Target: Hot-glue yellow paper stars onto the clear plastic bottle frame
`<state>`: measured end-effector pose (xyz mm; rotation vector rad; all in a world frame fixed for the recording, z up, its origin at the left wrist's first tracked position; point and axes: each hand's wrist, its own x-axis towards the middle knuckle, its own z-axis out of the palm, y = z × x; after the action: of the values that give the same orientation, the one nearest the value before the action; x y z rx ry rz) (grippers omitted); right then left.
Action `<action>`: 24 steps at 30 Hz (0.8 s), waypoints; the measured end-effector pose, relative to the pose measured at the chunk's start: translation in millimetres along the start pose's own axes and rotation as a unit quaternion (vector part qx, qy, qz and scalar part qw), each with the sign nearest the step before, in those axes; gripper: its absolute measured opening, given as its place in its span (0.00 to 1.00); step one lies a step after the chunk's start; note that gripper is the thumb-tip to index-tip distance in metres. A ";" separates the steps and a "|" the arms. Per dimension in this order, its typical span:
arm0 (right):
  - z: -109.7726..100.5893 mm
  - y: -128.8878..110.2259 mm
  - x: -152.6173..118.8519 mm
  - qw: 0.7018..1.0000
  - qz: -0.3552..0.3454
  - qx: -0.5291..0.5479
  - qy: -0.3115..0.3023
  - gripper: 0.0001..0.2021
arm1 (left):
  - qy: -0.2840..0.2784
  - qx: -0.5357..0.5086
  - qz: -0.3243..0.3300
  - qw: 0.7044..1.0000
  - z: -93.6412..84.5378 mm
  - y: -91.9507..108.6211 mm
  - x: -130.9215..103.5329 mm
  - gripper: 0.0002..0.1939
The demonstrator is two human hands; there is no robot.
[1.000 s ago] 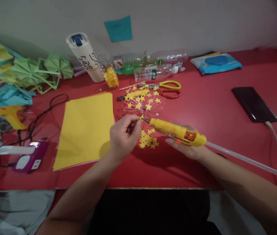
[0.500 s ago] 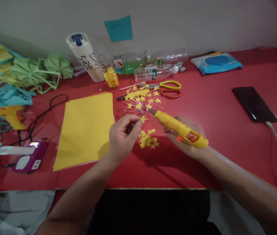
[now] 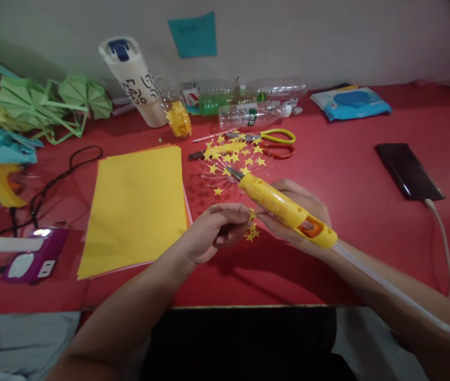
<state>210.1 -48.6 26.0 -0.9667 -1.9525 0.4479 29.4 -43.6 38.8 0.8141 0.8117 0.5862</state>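
My right hand [image 3: 302, 209] is wrapped round a yellow hot glue gun [image 3: 284, 206], its metal nozzle pointing up and left. A long clear glue stick [image 3: 395, 288] sticks out of its back end. My left hand [image 3: 223, 230] is closed in a pinch, with a small yellow paper star [image 3: 252, 214] at its fingertips, close to the fingers of my right hand. Under and beside my left hand lie more loose stars [image 3: 252, 234], partly hidden by it. Beyond the nozzle is a clear plastic piece with thin spread strips [image 3: 231, 182], with several yellow stars on the strips.
Yellow paper sheets [image 3: 133, 211] lie left of my hands. Scissors [image 3: 276, 136] and clear bottles [image 3: 251, 114] are behind the strips. At left are another glue gun [image 3: 2, 182] and a purple power socket [image 3: 36, 259] with a cord. A phone [image 3: 407, 170] lies at right.
My left hand has moved right and down from the plastic strips to the loose stars. A star now sits at the front left of the strips. The glue gun's nozzle has shifted slightly left.
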 end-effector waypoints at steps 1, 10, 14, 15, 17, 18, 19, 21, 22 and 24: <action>0.0 -0.2 -0.1 1.000 -0.003 -0.004 0.001 0.06 | -0.002 0.007 -0.001 1.000 0.3 -0.6 0.1 0.11; 0.8 3.7 16.4 0.994 -0.023 -0.082 0.071 0.06 | 0.306 0.520 0.436 0.668 -24.3 -0.4 1.6 0.03; 13.2 12.3 20.8 0.986 -0.086 -0.127 0.072 0.05 | 0.309 0.597 0.489 0.555 -40.6 -6.9 13.9 0.07; 16.9 13.6 21.4 0.984 -0.084 -0.139 0.078 0.05 | 0.307 0.599 0.495 0.550 -42.6 -9.1 17.3 0.07; 23.4 14.8 22.1 0.982 -0.065 -0.155 0.090 0.07 | 0.303 0.596 0.500 0.550 -44.3 -12.9 23.2 0.05; 26.0 15.0 22.3 0.981 -0.056 -0.159 0.095 0.08 | 0.303 0.593 0.502 0.551 -44.5 -14.4 25.6 0.05; 28.1 14.9 22.5 0.981 -0.051 -0.161 0.097 0.09 | 0.303 0.589 0.504 0.554 -44.4 -15.5 27.6 0.04; 30.7 14.7 22.6 0.980 -0.047 -0.164 0.098 0.10 | 0.300 0.582 0.504 0.564 -44.2 -16.9 30.1 0.05; 31.4 14.6 22.5 0.980 -0.047 -0.166 0.096 0.10 | 0.295 0.578 0.503 0.570 -44.3 -17.2 30.8 0.05; 32.0 14.7 21.9 0.981 -0.047 -0.168 0.090 0.11 | 0.287 0.574 0.504 0.578 -44.7 -17.4 31.5 0.06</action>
<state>183.3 -20.5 11.6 -1.0793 -1.9324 -0.0272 13.6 -12.8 -6.8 2.4852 1.3002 1.4225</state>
